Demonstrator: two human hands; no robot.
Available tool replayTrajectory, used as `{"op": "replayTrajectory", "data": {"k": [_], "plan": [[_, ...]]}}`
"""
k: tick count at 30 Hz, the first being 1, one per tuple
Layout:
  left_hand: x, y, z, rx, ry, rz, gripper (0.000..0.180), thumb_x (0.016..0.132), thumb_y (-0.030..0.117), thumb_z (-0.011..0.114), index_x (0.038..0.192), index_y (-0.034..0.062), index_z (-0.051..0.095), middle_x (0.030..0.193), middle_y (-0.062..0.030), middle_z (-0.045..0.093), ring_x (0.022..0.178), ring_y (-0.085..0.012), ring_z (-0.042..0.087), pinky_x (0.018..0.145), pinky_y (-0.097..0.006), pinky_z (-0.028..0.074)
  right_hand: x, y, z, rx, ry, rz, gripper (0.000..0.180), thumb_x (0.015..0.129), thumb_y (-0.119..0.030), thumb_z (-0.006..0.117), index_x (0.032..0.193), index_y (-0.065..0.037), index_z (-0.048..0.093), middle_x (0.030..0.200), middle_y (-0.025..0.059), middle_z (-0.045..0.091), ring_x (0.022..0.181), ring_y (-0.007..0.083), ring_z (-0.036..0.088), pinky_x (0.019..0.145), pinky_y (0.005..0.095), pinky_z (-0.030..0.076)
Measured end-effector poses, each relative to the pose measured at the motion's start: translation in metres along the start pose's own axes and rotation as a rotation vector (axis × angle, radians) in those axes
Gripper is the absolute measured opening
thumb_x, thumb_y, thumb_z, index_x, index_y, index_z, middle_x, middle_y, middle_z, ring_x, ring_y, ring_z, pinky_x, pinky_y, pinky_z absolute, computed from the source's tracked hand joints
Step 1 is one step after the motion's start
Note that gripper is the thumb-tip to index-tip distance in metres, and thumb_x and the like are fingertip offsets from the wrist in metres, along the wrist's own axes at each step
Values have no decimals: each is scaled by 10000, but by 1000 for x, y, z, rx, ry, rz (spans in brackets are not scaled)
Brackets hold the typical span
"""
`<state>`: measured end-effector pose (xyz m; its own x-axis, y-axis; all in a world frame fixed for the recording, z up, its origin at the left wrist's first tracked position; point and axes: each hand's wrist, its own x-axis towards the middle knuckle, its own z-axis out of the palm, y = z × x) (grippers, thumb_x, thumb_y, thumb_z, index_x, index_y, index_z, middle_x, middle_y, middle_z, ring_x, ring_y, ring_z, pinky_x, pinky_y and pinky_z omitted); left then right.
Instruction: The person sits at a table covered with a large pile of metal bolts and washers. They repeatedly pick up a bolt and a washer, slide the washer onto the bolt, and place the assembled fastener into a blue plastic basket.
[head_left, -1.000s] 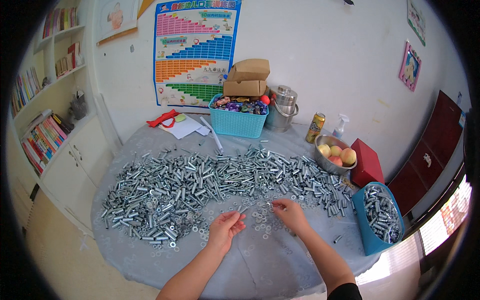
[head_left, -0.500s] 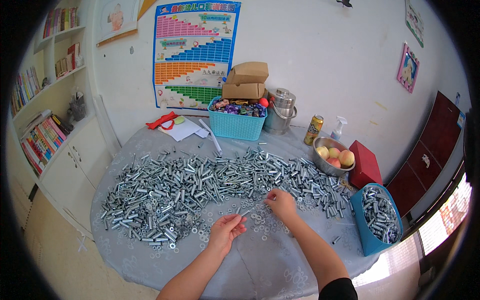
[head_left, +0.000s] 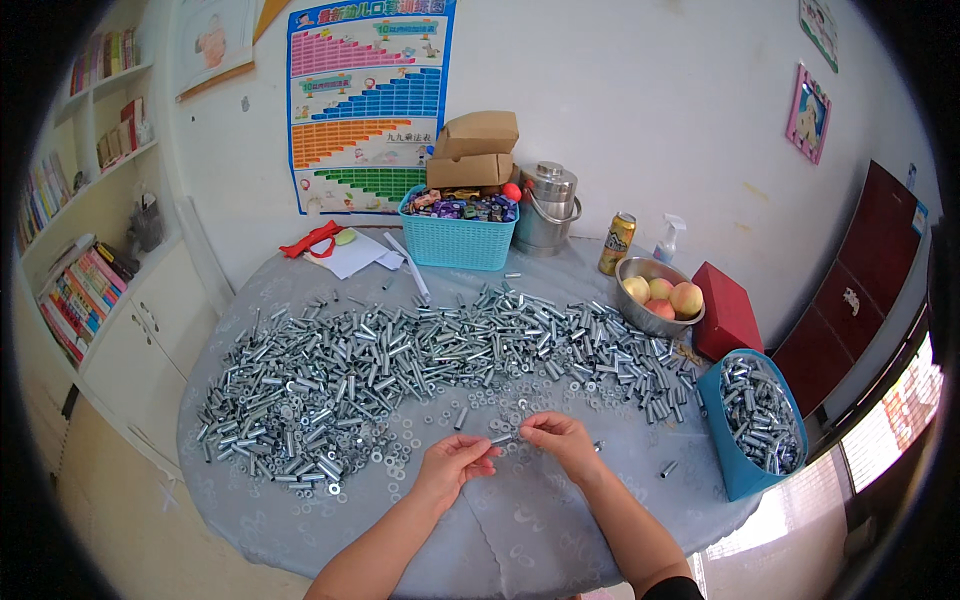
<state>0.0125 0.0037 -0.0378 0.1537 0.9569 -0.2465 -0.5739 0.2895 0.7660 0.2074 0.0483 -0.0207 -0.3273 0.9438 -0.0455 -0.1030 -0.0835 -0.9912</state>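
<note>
Over the near middle of the table my left hand pinches a short silver metal bolt between thumb and fingers. The bolt points to the right, toward my right hand. That hand's thumb and fingers are pressed together at the bolt's free end; anything small between them is hidden. Just beyond both hands lie loose flat washers and a single metal sleeve. A broad heap of silver bolts and sleeves stretches across the table behind them.
A blue basket full of metal pieces stands at the right edge. Farther back are a steel bowl of fruit, a red box, a can, a spray bottle, a steel pot and a turquoise basket of toys.
My right hand has come back from the washers toward me and now meets the bolt in my left hand. The view has shifted slightly.
</note>
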Motion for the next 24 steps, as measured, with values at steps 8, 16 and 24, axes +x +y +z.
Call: {"op": "replayTrajectory", "data": {"k": [8,16,24], "plan": [[3,-5,-4,-51,-2,-33,125,828,94,593,895,-10,575,875,-159,629,664,-145,613,609,-260,535,-3,4,1,-239,67,-159,148,787,-119,659,909,-36,663,852,22,631,775,94,548,692,206,420],[1,-4,-1,-64,44,-24,114,826,88,595,890,-4,579,858,-156,632,669,-149,622,616,-262,545,-12,-9,13,-543,80,-370,207,763,-83,663,970,-69,668,873,67,646,763,123,568,680,233,443],[2,-2,-5,-20,11,-25,113,828,94,594,890,1,578,846,-140,633,672,-142,616,615,-261,539,-10,-6,7,-399,-8,-336,234,768,-71,654,1002,-74,656,920,65,637,814,134,577,723,240,451]]}}
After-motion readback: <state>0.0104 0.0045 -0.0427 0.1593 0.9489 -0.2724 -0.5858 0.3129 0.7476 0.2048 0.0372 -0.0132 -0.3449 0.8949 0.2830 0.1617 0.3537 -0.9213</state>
